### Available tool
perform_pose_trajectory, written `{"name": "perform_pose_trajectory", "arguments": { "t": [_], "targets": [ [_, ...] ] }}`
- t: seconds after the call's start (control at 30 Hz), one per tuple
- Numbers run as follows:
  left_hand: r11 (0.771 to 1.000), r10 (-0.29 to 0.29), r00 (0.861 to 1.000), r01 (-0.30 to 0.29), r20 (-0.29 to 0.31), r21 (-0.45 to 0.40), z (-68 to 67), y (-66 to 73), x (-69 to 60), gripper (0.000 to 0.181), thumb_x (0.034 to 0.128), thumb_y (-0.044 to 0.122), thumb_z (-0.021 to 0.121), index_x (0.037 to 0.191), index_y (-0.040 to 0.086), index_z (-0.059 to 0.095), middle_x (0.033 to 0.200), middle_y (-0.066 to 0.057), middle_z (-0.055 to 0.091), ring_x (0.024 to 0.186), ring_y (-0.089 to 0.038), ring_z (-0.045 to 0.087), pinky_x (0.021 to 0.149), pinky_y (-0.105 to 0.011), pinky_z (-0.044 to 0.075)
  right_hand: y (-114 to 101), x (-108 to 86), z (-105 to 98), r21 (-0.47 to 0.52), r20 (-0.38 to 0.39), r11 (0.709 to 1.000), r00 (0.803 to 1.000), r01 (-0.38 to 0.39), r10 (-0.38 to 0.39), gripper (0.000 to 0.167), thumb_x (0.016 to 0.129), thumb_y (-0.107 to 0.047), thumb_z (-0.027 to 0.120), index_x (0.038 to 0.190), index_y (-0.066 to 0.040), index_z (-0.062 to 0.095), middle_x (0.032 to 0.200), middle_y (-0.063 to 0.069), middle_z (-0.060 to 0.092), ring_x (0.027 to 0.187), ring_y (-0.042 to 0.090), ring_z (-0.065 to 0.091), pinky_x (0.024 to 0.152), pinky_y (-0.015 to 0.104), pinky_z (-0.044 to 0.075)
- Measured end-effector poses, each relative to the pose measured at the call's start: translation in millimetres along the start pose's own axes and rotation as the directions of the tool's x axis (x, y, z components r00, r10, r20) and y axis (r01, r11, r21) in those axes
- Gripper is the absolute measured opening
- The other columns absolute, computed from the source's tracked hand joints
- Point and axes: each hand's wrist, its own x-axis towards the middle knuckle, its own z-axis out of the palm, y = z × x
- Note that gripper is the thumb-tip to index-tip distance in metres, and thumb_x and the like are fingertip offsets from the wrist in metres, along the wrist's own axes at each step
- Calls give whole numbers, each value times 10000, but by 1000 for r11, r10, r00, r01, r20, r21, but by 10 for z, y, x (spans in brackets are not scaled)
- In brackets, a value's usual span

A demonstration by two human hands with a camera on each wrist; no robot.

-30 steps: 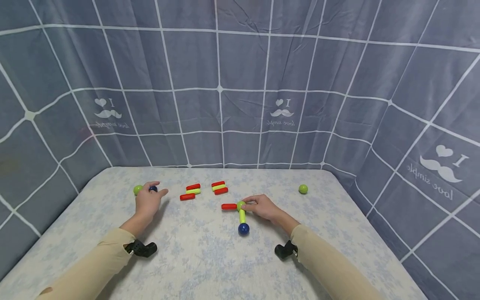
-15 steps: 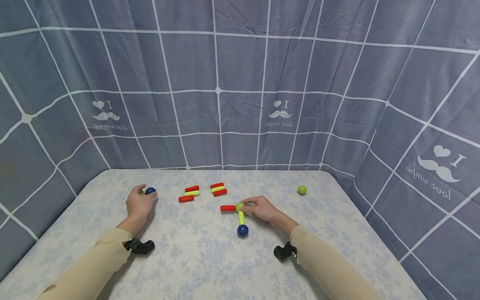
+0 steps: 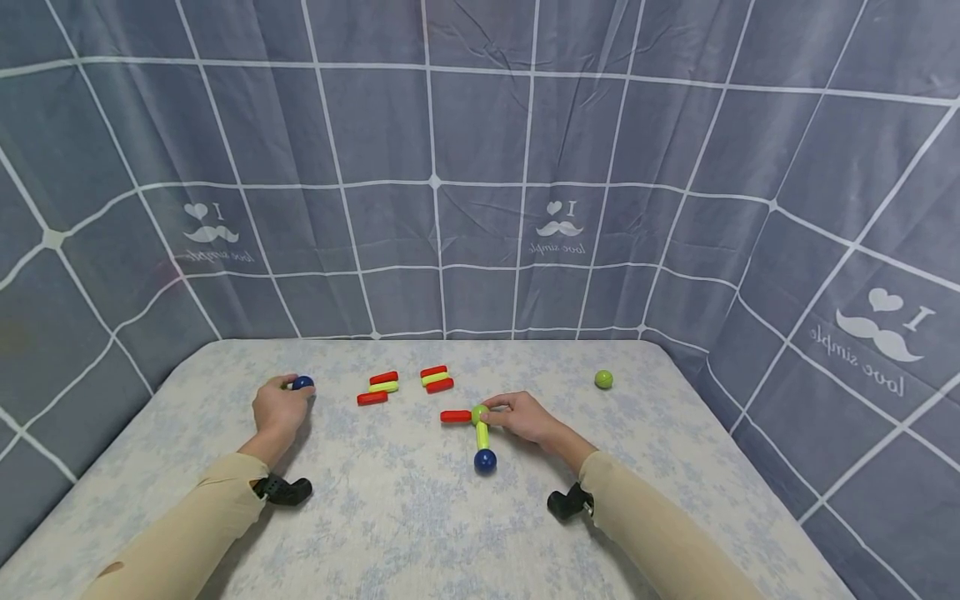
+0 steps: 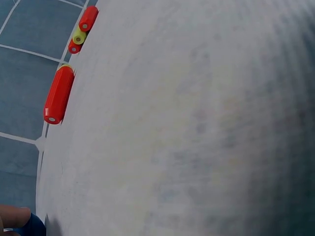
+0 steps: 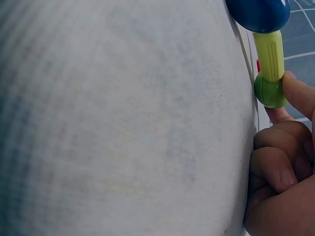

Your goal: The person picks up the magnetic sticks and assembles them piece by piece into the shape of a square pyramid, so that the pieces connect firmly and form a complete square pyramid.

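At the far left of the table, my left hand (image 3: 277, 410) pinches a dark blue ball (image 3: 303, 382) between thumb and fingers. The left wrist view catches only a fingertip on that blue ball (image 4: 33, 226) at its bottom corner. Near the middle, my right hand (image 3: 525, 417) pinches the green ball (image 3: 479, 414) of a joined piece. From this ball a red stick (image 3: 455, 417) points left, and a yellow-green stick (image 3: 482, 437) runs toward me to a second blue ball (image 3: 485, 462). A green ball by the left hand is hidden now.
Two small groups of red and yellow-green sticks lie behind, one with a red stick (image 3: 372, 398) in front, the other with a red stick (image 3: 440, 385). A loose green ball (image 3: 603, 379) sits at the right. A grey checked curtain (image 3: 480, 225) hangs around the patterned table (image 3: 405, 533).
My left hand has shifted slightly left and its fingers have closed on the blue ball. The green ball beside it has gone from sight behind the hand. My right hand keeps its hold.
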Motion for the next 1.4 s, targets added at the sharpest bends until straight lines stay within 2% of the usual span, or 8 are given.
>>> {"name": "perform_pose_trajectory", "arguments": {
  "t": [0.4,0.6,0.67,0.73,0.83,0.9,1.07,1.4],
  "targets": [
    [999,24,1000,-24,-6,38,28,21,-50,477,1001,227,614,1398,-31,551,1431,-293,476,1291,-479,483,944,-538,484,0,10,4,6,-2,1000,1000,-5,5,400,940,-384,697,1260,-145,715,657,-37,475,574,116,393,562,254,341],
    [998,27,999,-28,28,64,28,56,-151,486,994,262,631,1379,-29,576,1415,-298,513,1271,-471,501,932,-531,476,0,10,11,7,4,1000,1000,-7,7,390,941,-375,699,1258,-149,716,571,-60,423,545,114,374,547,253,328],
    [997,34,999,-37,42,64,26,77,-186,488,985,273,645,1361,-33,591,1388,-298,545,1171,-457,564,846,-496,495,4,13,14,8,2,1000,1000,-10,10,388,938,-377,703,1253,-152,719,579,-56,421,549,115,372,549,253,328],
    [997,45,997,-48,55,60,36,97,-219,482,976,272,658,1350,-28,605,1317,-284,609,932,-383,638,705,-418,496,7,20,14,4,-4,1000,1000,-12,12,383,935,-380,706,1246,-156,724,620,-52,432,564,114,372,557,252,329],
    [997,58,996,-61,72,41,62,139,-272,480,964,271,674,1338,-25,616,1215,-267,671,633,-226,542,534,-322,399,18,32,14,2,-13,1000,1000,-17,17,381,928,-379,716,1238,-158,729,690,-32,448,587,116,368,566,254,326],
    [997,65,994,-68,85,34,91,161,-308,485,958,270,682,1342,-21,616,1219,-260,670,624,-185,505,509,-294,372,19,37,13,-2,-17,1000,1000,-19,19,378,927,-377,718,1235,-159,730,741,-19,468,600,120,371,570,256,328],
    [997,76,989,-78,124,19,165,212,-420,474,947,263,700,1326,-13,631,1266,-227,625,810,-219,515,565,-282,382,11,28,5,-11,-17,1000,1000,-16,16,383,927,-376,718,1237,-152,729,845,0,538,630,133,383,581,264,333],
    [993,118,960,-116,256,-25,282,288,-669,456,927,251,727,1312,18,652,814,-45,524,616,-162,404,526,-294,332,-8,3,-1,-24,-13,1000,1000,-10,10,376,926,-387,715,1230,-165,733,1079,33,644,682,146,399,605,277,338]
  ]
}}
